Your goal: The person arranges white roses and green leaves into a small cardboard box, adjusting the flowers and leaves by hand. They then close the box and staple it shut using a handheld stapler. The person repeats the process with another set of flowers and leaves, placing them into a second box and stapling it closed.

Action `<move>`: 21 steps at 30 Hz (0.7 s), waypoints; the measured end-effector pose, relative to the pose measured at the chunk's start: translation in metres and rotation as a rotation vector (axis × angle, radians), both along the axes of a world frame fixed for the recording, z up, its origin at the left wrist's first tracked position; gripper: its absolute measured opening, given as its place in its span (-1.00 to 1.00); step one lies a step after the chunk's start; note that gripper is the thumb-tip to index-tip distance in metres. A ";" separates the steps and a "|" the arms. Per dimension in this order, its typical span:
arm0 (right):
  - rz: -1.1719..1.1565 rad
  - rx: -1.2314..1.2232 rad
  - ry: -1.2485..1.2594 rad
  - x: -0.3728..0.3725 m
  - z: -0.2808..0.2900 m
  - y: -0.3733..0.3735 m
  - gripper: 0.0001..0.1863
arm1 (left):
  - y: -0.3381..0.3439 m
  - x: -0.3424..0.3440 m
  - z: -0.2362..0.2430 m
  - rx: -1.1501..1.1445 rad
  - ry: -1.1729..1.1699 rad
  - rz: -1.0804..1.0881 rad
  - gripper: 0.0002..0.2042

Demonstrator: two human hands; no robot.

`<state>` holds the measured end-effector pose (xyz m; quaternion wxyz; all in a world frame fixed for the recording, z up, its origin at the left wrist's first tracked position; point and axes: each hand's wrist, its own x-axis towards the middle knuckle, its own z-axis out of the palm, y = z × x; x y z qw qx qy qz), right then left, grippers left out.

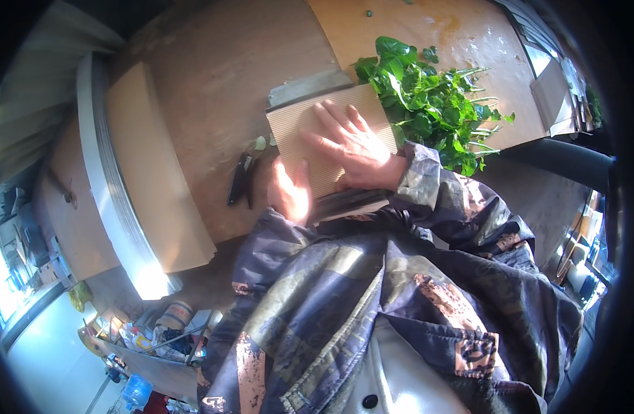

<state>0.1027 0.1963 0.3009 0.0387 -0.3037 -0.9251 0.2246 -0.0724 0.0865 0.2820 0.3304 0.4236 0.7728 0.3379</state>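
Observation:
A tan ribbed sheet of corrugated cardboard (296, 134) lies before me on the brown worktop. My right hand (355, 152) rests flat on it, fingers spread. At its near left corner, my left hand (290, 193) grips the edge, thumb on top and the other fingers along the side, partly in shadow. Beyond the sheet's far edge is a flat grey strip (310, 88). Against the right side sits a heap of leafy greens (427, 103) with pale stems. A black-handled tool (241, 179), perhaps scissors, lies left of my left hand.
Farther left stands a long stack of flat boards (158, 172) with a white edge (110, 186). An open container of odds and ends (161, 331) is at the lower left, near a blue plastic jug (137, 391). A dark curved bar (565, 160) runs at the right.

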 end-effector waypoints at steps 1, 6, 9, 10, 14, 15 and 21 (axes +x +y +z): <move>0.005 0.000 -0.002 -0.001 0.006 0.000 0.32 | -0.001 -0.001 0.002 0.003 0.026 -0.016 -0.55; 0.005 0.029 0.006 -0.021 0.031 -0.007 0.33 | -0.011 -0.016 0.009 0.124 0.110 -0.029 -0.58; -0.013 0.039 0.041 -0.034 0.038 -0.007 0.23 | -0.014 -0.024 0.012 0.104 0.061 0.027 -0.55; -0.022 0.118 -0.043 -0.036 0.039 -0.005 0.25 | -0.011 -0.024 0.010 0.152 0.060 0.006 -0.53; -0.029 0.047 0.043 -0.040 0.039 0.001 0.26 | -0.005 -0.026 0.006 0.132 0.061 -0.037 -0.44; -0.034 0.033 0.063 -0.040 0.039 0.001 0.26 | -0.004 -0.026 0.006 0.144 0.053 -0.050 -0.42; -0.040 0.034 0.081 -0.046 0.039 -0.004 0.30 | -0.004 -0.030 0.010 0.202 -0.012 -0.032 -0.44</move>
